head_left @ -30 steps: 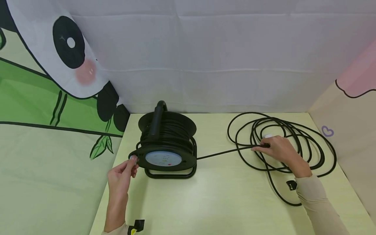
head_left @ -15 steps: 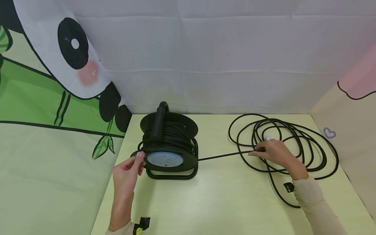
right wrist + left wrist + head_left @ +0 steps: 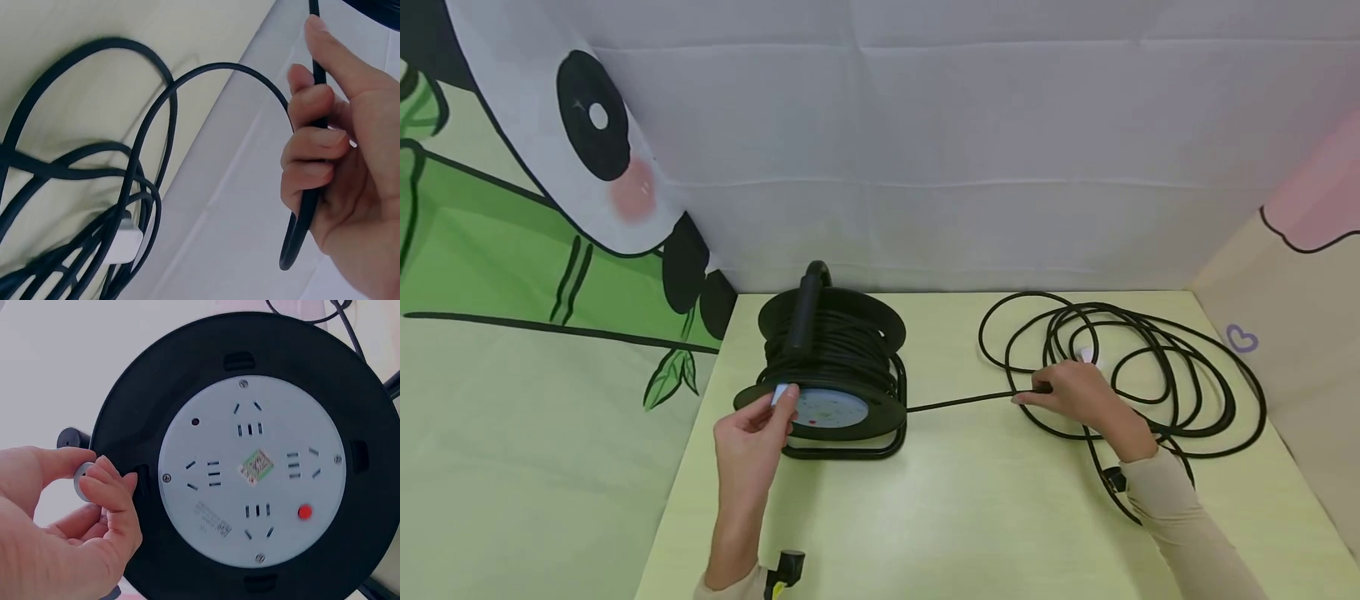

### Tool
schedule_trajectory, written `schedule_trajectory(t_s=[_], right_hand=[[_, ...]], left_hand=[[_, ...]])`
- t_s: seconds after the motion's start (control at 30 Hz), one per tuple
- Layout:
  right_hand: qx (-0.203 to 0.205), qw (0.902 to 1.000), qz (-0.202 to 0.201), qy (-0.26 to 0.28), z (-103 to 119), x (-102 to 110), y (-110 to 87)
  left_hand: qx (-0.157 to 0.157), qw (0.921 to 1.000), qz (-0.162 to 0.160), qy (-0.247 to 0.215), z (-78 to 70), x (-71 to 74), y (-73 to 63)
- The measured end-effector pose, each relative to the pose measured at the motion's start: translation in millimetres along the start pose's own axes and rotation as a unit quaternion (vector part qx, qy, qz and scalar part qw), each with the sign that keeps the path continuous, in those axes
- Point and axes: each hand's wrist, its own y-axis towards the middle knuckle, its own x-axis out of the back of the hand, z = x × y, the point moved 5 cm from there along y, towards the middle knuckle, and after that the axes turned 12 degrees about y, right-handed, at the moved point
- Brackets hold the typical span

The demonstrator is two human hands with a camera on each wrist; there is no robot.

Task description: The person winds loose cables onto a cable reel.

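A black cable reel stands at the left of the table, its round pale socket panel facing me. At the left side of its front disc, my left hand pinches a small round grey knob between thumb and fingers. My right hand grips the black cable, which runs nearly straight from the reel. In the right wrist view the fingers curl round it, and a loop of cable hangs below the hand. Behind and right of that hand lies a loose heap of cable loops.
A white piece, like a plug, sits among the loops. The reel has an upright black handle and a tube stand. White cloth hangs behind the pale table, with printed cloth at both sides.
My left hand has moved right across the reel's front with the knob. The right hand has shifted left towards the reel, holding the cable, and the nearby loops have moved.
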Motion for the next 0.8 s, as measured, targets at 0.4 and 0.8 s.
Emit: schedule_trajectory(t_s=[0.4,0.8], right_hand=[[-0.003,0.9964,0.036,0.077,7.6,-22.4,11.1],[0.044,0.9985,-0.033,-0.001,24.8,-18.8,23.3]], left_hand=[[-0.049,0.9978,0.045,-0.001,-7.9,-25.8,-10.3],[-0.093,0.9925,0.078,-0.010,-10.1,-56.6,-22.8]])
